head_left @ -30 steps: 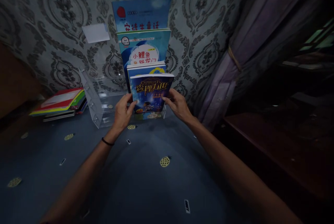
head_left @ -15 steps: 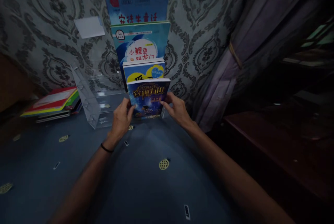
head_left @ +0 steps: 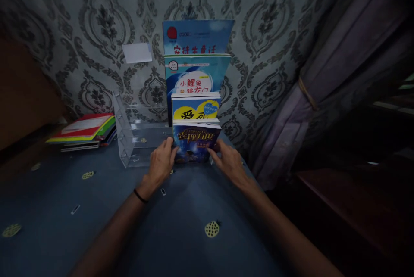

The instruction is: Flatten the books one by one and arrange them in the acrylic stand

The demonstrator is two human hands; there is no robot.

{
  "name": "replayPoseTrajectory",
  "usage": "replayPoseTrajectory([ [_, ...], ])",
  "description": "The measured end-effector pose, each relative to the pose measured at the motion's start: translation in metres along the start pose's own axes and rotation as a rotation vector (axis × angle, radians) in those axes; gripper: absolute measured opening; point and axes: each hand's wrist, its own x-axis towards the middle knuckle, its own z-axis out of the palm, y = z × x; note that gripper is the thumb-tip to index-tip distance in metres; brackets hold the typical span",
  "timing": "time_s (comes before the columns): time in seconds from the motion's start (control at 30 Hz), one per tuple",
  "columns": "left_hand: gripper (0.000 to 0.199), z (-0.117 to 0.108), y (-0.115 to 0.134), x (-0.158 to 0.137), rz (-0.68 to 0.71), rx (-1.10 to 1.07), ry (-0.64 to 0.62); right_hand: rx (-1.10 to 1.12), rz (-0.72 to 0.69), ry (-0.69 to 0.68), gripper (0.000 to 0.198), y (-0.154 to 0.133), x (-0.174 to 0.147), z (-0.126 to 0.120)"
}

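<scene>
A dark blue book with gold lettering (head_left: pixel 196 143) stands upright at the front of a clear acrylic rack (head_left: pixel 122 130). My left hand (head_left: pixel 161 159) grips its left edge, thumb on the cover and fingers behind. On the opposite edge, my right hand (head_left: pixel 229 160) holds it the same way. Rising in steps behind it are a blue and yellow book (head_left: pixel 196 107), a teal book (head_left: pixel 197 72) and a taller blue book (head_left: pixel 199 35). The bottoms of these rear books are hidden by the ones in front.
Left of the rack lies a stack of colourful books or folders (head_left: pixel 86 130). A blue tablecloth (head_left: pixel 129 216) with pineapple prints covers the table. Patterned wallpaper (head_left: pixel 106 14) backs it, bearing a white plate (head_left: pixel 137 53). A tied curtain (head_left: pixel 291 117) hangs at the right.
The view has tilted up and shifted left, so everything sits lower and further right. The front book's cover now leans back less toward me, and both hands still hold its sides.
</scene>
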Motion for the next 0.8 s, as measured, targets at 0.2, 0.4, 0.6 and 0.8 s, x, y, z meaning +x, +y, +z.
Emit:
replayPoseTrajectory([
  [0.2,0.012,-0.002,0.006,0.002,-0.058,0.06,-0.076,-0.027,0.049,0.012,0.021,-0.006,0.002,-0.006],
  [0.4,0.027,-0.004,0.011,0.003,-0.077,0.124,-0.12,0.103,0.038,0.097,0.038,-0.01,0.005,-0.004],
  [0.6,0.021,-0.006,0.018,0.005,-0.108,0.141,-0.174,0.224,0.047,0.095,0.031,-0.006,0.005,0.002],
  [0.8,0.013,-0.008,0.021,0.008,-0.12,0.109,-0.221,0.201,0.068,0.097,0.028,-0.006,0.004,0.003],
])
